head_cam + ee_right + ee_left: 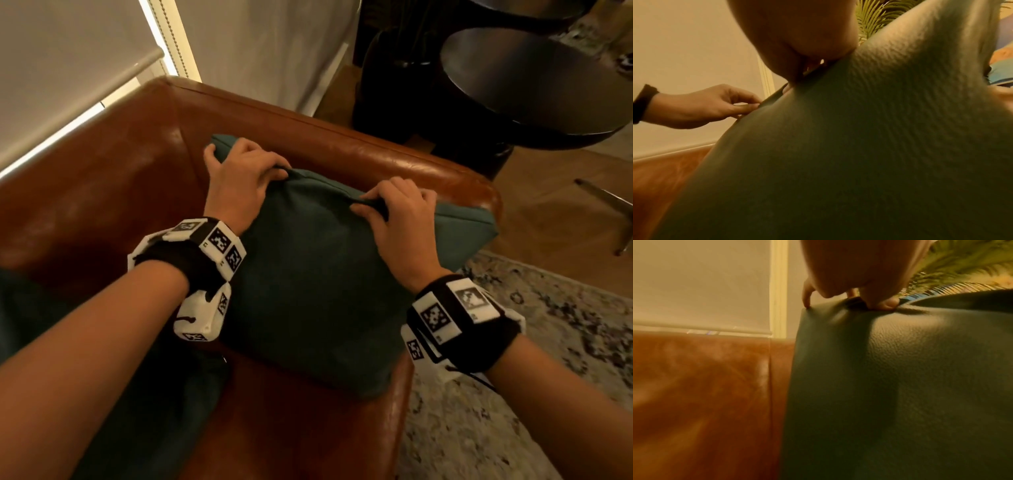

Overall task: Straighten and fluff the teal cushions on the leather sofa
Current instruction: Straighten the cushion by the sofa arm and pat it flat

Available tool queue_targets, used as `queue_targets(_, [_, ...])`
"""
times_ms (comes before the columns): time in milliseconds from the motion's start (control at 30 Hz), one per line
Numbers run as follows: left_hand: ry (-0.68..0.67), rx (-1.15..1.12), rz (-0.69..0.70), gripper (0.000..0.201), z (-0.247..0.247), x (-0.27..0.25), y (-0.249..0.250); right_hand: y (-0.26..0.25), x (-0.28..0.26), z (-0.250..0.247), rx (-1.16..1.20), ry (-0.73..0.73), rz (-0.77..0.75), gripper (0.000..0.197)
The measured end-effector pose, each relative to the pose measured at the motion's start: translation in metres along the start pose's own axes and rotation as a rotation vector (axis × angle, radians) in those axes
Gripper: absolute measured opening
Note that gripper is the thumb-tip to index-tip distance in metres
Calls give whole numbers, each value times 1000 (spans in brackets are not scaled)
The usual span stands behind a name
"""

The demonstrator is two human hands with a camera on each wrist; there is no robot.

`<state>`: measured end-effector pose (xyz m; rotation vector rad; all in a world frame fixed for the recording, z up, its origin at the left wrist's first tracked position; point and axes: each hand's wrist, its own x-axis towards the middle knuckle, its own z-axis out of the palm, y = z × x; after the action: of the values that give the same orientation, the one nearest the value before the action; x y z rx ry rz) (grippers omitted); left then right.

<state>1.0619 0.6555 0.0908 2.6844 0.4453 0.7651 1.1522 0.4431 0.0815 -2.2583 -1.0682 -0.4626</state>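
A teal cushion point(318, 274) stands propped in the corner of the brown leather sofa point(113, 178), against its armrest point(394, 157). My left hand point(245, 174) pinches the cushion's top seam near its left corner. My right hand point(394, 212) pinches the same seam further right. The cushion point(900, 386) fills the left wrist view, with my left hand point(863, 293) pinching its upper edge. In the right wrist view my right hand point(797, 53) grips the edge of the cushion point(838, 154), and the left hand point(719, 105) shows beyond. More teal fabric point(144, 404) lies on the seat at lower left.
A dark round table point(527, 78) stands behind the armrest at upper right. A patterned rug point(531, 359) covers the floor to the right, with a metal chair leg point(609, 205) on the wood floor. A window blind point(68, 61) and white curtain point(267, 51) hang behind the sofa.
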Motion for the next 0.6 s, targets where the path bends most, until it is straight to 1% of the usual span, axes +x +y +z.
queue_targets(100, [66, 12, 44, 17, -1, 0, 2, 2, 0, -2, 30, 77, 7, 11])
queue_targets(167, [60, 14, 47, 18, 3, -3, 4, 2, -3, -1, -29, 98, 4, 11])
queue_targets(267, [69, 7, -6, 20, 11, -8, 8, -5, -7, 4, -163, 125, 38, 12])
queue_targets(333, [98, -10, -17, 26, 19, -18, 17, -20, -13, 10, -227, 146, 23, 22])
queue_targets(367, [96, -28, 10, 32, 24, -26, 22, -29, -18, 15, -234, 117, -17, 30])
queue_targets(400, [64, -29, 64, 38, 30, -35, 28, -40, -23, 22, -232, 51, -72, 37])
queue_targets(467, [-51, 49, 189, 46, 39, -51, 35, -52, -34, 33, -268, -116, -132, 47])
queue_targets(500, [-103, 104, 226, 47, 39, -54, 33, -52, -37, 35, -311, -174, -120, 50])
queue_targets(533, [-144, 156, 245, 48, 36, -52, 27, -46, -39, 34, -354, -203, -84, 53])
queue_targets(567, [-174, 209, 240, 47, 30, -47, 19, -38, -40, 29, -386, -210, -34, 55])
queue_targets(600, [-189, 261, 202, 46, 23, -41, 10, -27, -42, 22, -409, -197, 16, 57])
